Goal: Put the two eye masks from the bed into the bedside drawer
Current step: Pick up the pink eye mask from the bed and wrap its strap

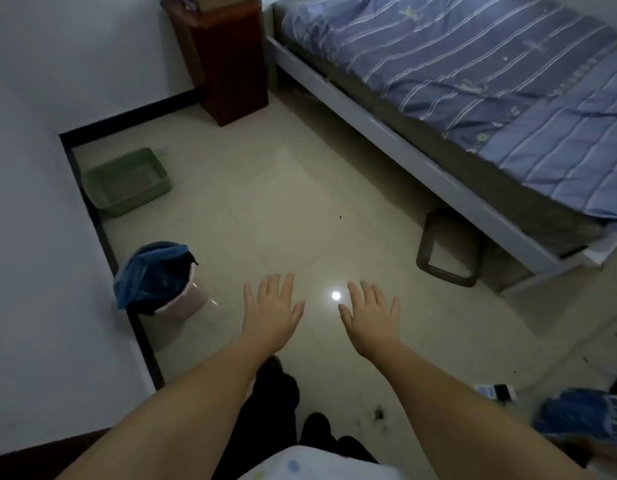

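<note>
My left hand (pixel 270 306) and my right hand (pixel 371 311) are stretched out in front of me above the tiled floor, palms down, fingers spread, holding nothing. The bed (pixel 386 133) with a blue striped cover stands at the upper right, well beyond both hands. A dark red-brown bedside cabinet (pixel 227 60) stands against the wall at the top, left of the bed's head end. No drawer front shows from this angle. I see no eye mask on the part of the bed in view.
A green plastic tray (pixel 127 181) lies on the floor by the left wall. A pink bin with a blue bag (pixel 158 278) stands left of my left hand. A dark basin (pixel 449 247) pokes out from under the bed. Blue items (pixel 577 417) lie at lower right.
</note>
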`<control>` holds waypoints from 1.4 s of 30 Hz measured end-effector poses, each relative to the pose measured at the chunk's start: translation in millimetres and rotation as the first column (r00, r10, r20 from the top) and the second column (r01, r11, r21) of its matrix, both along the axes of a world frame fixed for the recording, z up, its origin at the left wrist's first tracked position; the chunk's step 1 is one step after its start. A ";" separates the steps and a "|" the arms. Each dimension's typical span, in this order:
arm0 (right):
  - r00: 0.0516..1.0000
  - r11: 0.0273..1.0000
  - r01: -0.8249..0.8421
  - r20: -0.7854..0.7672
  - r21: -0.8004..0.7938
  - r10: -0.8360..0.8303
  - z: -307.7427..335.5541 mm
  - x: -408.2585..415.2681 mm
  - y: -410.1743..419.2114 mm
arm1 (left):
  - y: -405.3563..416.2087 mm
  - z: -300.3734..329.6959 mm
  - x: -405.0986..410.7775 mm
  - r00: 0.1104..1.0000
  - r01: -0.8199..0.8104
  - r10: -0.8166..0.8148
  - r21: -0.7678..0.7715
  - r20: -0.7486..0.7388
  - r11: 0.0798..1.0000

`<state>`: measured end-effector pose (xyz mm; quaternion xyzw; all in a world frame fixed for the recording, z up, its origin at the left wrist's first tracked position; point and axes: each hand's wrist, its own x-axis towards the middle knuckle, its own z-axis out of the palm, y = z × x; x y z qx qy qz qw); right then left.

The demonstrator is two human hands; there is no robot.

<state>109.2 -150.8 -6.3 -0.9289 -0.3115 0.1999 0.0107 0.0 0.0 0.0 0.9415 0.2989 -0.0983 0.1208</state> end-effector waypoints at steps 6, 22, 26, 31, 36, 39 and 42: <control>1.000 0.999 0.012 0.009 0.039 -0.012 -2.6 67.0 71.3 | 64.6 -2.6 64.7 0.999 -0.003 0.002 0.022 0.043 1.000; 0.985 0.983 0.118 0.106 0.139 -0.133 40.7 331.1 316.7 | 353.4 34.6 332.3 0.994 0.061 -0.068 0.098 0.080 0.993; 0.982 0.983 0.143 0.105 0.116 -0.155 34.2 419.3 356.3 | 402.7 25.6 414.3 0.992 0.108 -0.115 0.120 0.054 0.987; 0.982 0.984 0.141 0.111 0.110 -0.153 30.2 546.1 419.7 | 470.1 24.9 535.2 0.994 0.081 -0.090 0.129 0.064 0.988; 0.985 0.988 0.123 0.113 0.089 -0.133 38.9 666.4 485.7 | 536.8 39.0 642.3 0.994 0.062 -0.073 0.116 0.087 0.991; 0.991 0.992 0.086 0.091 0.096 -0.094 38.3 719.1 535.8 | 582.2 39.8 686.8 0.995 0.029 -0.040 0.124 0.089 0.992; 0.995 0.994 0.029 0.097 0.102 -0.039 33.5 769.5 590.9 | 637.3 31.9 729.4 0.997 -0.043 0.035 0.125 0.066 0.991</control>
